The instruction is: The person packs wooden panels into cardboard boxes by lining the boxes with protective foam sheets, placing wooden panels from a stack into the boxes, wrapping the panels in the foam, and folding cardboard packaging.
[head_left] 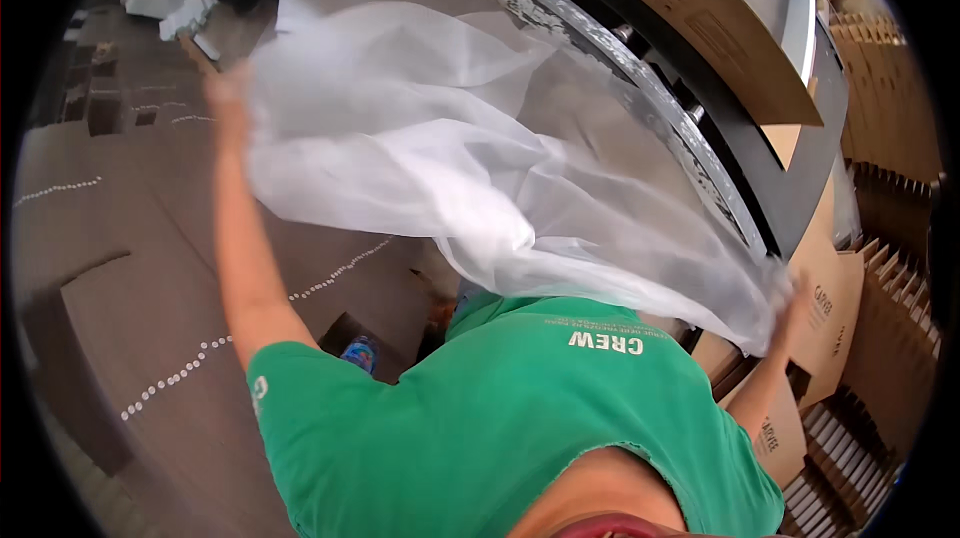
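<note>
A large translucent white plastic sheet [430, 138], possibly a bag, billows in loose folds in front of my green shirt. Both my arms are spread wide at its two ends. My left hand [232, 93], smeared by motion, grips the sheet's left edge. At the lower right corner my right hand [793, 306], also blurred, is closed on the gathered plastic. The exact finger positions are hard to make out. Behind the sheet runs the worn metal edge [600, 48] of a machine or bench, partly seen through the plastic.
An open cardboard box [715, 33] rests on the dark surface [815, 203] at the upper right. Flat printed cardboard pieces [832, 308] stand beside my right arm, near stacked slotted cardboard [885, 308]. Brown sheets [130, 328] with rows of pale dots lie at my left.
</note>
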The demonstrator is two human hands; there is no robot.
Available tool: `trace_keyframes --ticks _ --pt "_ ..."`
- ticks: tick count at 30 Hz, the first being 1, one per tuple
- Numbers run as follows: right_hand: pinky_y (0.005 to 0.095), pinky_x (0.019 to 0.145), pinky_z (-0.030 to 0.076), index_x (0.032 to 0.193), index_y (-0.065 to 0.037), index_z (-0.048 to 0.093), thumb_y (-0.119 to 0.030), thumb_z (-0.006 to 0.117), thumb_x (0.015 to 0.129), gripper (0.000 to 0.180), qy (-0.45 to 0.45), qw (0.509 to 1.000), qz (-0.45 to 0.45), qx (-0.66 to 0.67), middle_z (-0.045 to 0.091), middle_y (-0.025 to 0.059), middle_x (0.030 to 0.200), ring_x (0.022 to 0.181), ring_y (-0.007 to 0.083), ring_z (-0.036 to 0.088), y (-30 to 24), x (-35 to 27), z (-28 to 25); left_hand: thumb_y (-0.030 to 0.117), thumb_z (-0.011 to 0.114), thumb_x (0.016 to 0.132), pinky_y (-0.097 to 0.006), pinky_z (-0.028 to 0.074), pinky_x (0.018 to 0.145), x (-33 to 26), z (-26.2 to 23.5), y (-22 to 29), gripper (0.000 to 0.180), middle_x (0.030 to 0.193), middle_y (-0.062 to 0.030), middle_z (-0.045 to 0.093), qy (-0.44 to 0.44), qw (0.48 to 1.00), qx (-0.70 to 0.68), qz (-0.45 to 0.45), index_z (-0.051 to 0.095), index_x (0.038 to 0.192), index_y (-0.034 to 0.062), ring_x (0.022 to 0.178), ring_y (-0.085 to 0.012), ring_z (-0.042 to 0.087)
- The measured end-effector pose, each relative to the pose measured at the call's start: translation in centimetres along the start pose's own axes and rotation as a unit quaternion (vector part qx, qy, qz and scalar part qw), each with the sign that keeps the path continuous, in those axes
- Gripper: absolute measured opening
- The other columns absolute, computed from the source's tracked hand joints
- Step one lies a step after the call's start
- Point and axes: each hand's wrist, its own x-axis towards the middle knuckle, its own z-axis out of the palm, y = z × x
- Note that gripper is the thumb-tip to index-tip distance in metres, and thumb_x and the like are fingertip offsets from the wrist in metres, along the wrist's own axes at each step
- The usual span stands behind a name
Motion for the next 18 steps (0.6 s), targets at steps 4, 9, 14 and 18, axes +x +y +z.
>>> trace_keyframes --ticks 4,9,14,18 --pt "0.0338 0.063 0.05 0.134 -0.007 0.027 -0.049 0.061 0.074 0.081 -0.363 0.846 0.086 -0.381 0.063 0.0171 0.092 0.076 0.0251 0.062 -3.1 -9.4 19.2 0.046 0.068 0.07 -0.036 0.032 0.098 -15.8 14.8 3.8 0.089 0.134 -0.0167 0.035 -0.517 0.853 0.038 -0.067 0.024 0.136 0.0048 0.12 -0.0279 0.038" --pt "0.0377 0.064 0.048 0.092 0.0 0.062 -0.034 0.063 0.065 0.043 -0.651 0.567 -0.039 -0.503 0.063 0.0193 0.074 0.068 0.0274 0.061 14.1 -8.8 18.0 0.029 0.066 0.071 -0.033 0.046 0.08 -19.5 16.6 10.6 0.05 0.114 -0.0076 0.053 -0.679 0.721 0.098 -0.093 0.057 0.115 0.0079 0.097 -0.0173 0.053" --pt "0.0392 0.084 0.044 0.107 -0.001 0.058 -0.039 0.063 0.069 0.054 -0.598 0.52 -0.144 -0.593 0.058 0.023 0.105 0.094 0.0357 0.057 14.4 -4.0 13.3 0.006 0.055 0.079 -0.034 0.052 0.063 -4.8 7.1 -2.5 0.021 0.088 -0.0114 0.061 -0.294 0.874 -0.226 -0.314 0.058 0.098 -0.0023 0.074 -0.0221 0.061" --pt "0.0397 0.089 0.041 0.124 -0.005 0.046 -0.051 0.063 0.068 0.075 -0.359 0.776 0.103 -0.508 0.052 0.0248 0.116 0.11 0.0359 0.049 6.4 -9.3 12.6 0.001 0.064 0.07 -0.038 0.054 0.06 4.8 0.9 -9.7 0.027 0.089 -0.0148 0.058 0.192 0.906 -0.227 -0.302 0.054 0.093 -0.0094 0.076 -0.0267 0.06"
